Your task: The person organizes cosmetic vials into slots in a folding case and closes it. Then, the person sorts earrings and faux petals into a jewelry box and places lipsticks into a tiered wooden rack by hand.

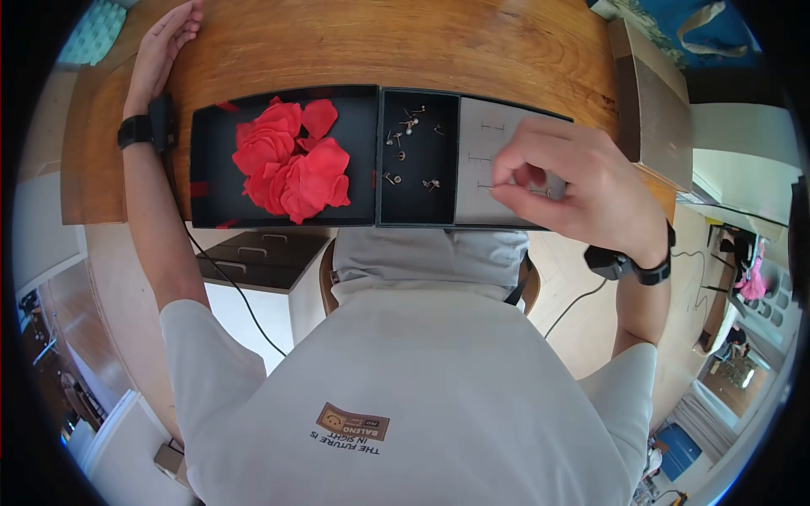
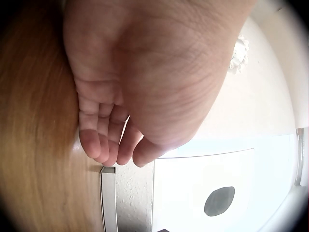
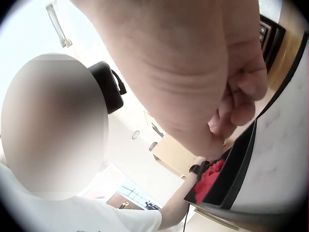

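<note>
The right hand is over the grey pad in the right part of a black box, thumb and index finger pinched together at the pad's slits. A tiny shiny piece, seemingly an earring, shows at its fingertips in the right wrist view; the fingers mostly hide it. Several small earrings lie scattered in the black compartment left of the pad. The left hand rests on the table beyond the box's left end, fingers loosely bent and holding nothing; its palm shows in the left wrist view.
Red petals lie heaped in the black tray at the left. A cardboard box stands at the table's right edge. A cable hangs from the left wrist. Drawers stand below the table's front edge.
</note>
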A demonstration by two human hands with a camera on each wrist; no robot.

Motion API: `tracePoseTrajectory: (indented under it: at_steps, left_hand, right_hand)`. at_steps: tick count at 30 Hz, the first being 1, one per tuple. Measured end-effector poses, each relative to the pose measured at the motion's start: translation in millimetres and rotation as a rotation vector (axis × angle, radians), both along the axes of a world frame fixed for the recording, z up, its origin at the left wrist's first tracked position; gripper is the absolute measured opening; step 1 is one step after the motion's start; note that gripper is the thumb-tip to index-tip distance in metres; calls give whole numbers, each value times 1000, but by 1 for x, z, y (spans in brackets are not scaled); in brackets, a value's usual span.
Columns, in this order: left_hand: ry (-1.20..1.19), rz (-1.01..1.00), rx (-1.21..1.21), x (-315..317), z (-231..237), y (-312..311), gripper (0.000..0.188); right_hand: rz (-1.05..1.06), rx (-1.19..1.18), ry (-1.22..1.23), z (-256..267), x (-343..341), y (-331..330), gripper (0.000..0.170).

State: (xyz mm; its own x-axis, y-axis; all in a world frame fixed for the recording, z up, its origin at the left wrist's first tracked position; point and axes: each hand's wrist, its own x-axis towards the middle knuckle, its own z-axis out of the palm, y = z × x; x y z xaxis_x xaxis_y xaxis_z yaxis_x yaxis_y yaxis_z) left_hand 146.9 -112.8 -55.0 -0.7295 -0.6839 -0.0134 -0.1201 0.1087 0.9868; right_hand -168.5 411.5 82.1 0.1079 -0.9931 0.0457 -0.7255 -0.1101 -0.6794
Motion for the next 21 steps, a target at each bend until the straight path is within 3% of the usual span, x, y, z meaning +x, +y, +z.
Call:
tracePoseTrajectory:
  at_steps: [7,10,13,21]
  left_hand:
    - [3,8,9,-1,1,1,41]
    - [-2,-18,-11,-1,2,1,41]
    - [10,-20,-3,0,1,1,40]
    - [3,26,1,-3,5,9,41]
  right_hand:
    - [-99,-132,99,-2,-7,1,9]
    - [-126,28,355,6,-23,20,10]
    - [-153,193,418,9,-28,39,11]
    - [-59,77,428,-3,-21,44,11]
